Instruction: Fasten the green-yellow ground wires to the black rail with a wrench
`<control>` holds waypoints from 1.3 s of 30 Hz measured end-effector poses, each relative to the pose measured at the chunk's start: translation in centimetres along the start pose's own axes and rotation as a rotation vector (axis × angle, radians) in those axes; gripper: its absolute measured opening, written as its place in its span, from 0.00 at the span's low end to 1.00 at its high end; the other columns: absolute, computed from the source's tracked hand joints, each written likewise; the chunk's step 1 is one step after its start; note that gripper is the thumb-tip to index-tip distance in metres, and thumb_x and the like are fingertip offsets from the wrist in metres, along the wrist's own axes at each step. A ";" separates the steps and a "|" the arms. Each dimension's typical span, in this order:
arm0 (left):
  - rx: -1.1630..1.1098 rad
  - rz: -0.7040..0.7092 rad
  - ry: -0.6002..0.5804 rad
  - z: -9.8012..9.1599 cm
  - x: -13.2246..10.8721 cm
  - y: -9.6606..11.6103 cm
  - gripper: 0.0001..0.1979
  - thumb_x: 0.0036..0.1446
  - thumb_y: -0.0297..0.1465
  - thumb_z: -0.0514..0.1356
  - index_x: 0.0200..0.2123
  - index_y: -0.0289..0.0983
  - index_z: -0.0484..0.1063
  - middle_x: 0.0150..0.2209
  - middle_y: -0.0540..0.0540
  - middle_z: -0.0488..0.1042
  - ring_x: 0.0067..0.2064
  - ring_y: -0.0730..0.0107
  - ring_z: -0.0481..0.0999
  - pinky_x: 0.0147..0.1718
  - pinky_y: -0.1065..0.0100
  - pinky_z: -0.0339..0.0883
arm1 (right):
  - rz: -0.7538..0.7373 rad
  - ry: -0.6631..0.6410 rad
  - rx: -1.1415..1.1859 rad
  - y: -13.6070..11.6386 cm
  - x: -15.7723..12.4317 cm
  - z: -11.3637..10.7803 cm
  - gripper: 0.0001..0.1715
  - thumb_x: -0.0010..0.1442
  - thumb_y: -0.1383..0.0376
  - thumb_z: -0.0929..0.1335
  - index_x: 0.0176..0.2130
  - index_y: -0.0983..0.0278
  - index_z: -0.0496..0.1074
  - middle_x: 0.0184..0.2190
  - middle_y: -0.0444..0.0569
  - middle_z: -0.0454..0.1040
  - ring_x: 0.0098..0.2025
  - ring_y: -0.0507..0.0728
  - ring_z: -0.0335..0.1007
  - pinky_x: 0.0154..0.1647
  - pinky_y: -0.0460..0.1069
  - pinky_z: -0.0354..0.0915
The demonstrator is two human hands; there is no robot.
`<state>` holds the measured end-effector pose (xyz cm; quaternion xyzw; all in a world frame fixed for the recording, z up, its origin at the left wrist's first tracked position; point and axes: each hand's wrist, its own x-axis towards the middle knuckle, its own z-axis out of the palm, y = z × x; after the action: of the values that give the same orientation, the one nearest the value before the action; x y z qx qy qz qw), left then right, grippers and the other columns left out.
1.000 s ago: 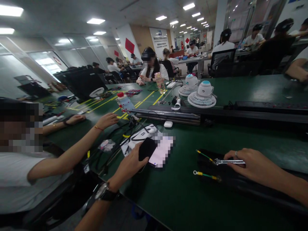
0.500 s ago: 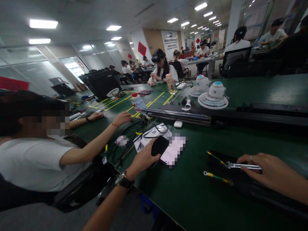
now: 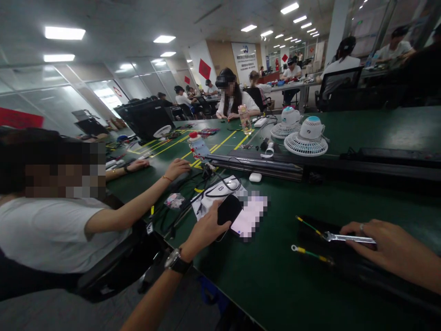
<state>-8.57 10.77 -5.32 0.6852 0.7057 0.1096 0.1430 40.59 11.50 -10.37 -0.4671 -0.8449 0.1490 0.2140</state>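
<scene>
Left hand [image 3: 204, 230] clasps a smooth black slab [image 3: 230, 209]; right hand [image 3: 392, 246] pinches a shiny metal wrench [image 3: 339, 237]; left, a white sheet [image 3: 213, 194] shows "B" or "13".

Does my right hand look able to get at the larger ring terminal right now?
Probably yes: the larger ring terminal lies uncovered nearby, but the right hand holds a wrench, which may need putting down first.

Both hands bare. Left hand [image 3: 206, 230]: wristwatch [image 3: 176, 261] on the wrist, silver-toned metal case, looks round, black strap, dial too small to read. Left forearm [image 3: 153, 295] uncovered down to the frame edge. Right hand [image 3: 389, 247]: one narrow silver-toned ring [image 3: 361, 226] on a finger, finer detail too small to make out. Right forearm [image 3: 427, 269] uncovered as far as the view goes.
</scene>
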 end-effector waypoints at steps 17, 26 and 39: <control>0.123 0.047 -0.021 0.8 1.7 -1.6 0.40 0.61 0.51 0.56 0.69 0.38 0.51 0.67 0.36 0.62 0.62 0.46 0.71 0.59 0.52 0.66 | 0.042 -0.199 0.032 -2.0 2.1 -2.5 0.13 0.67 0.63 0.66 0.48 0.54 0.79 0.35 0.44 0.82 0.37 0.59 0.79 0.38 0.52 0.67; 0.472 0.074 0.181 -0.3 1.0 2.3 0.27 0.69 0.44 0.51 0.67 0.42 0.62 0.57 0.37 0.70 0.57 0.43 0.70 0.55 0.44 0.67 | 0.084 -0.245 0.017 -1.6 1.9 -2.1 0.13 0.68 0.61 0.66 0.50 0.51 0.77 0.35 0.44 0.81 0.37 0.60 0.77 0.37 0.53 0.66; 0.286 0.348 0.116 2.3 4.4 5.6 0.23 0.68 0.24 0.50 0.59 0.50 0.71 0.65 0.45 0.62 0.65 0.48 0.59 0.58 0.38 0.63 | 0.072 -0.249 0.036 -0.9 1.5 -1.5 0.14 0.68 0.61 0.65 0.51 0.49 0.76 0.37 0.43 0.80 0.39 0.61 0.76 0.40 0.55 0.67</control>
<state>-2.63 15.31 -5.71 0.8023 0.5924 0.0706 -0.0177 39.98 12.41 -8.39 -0.4711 -0.8448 0.2286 0.1103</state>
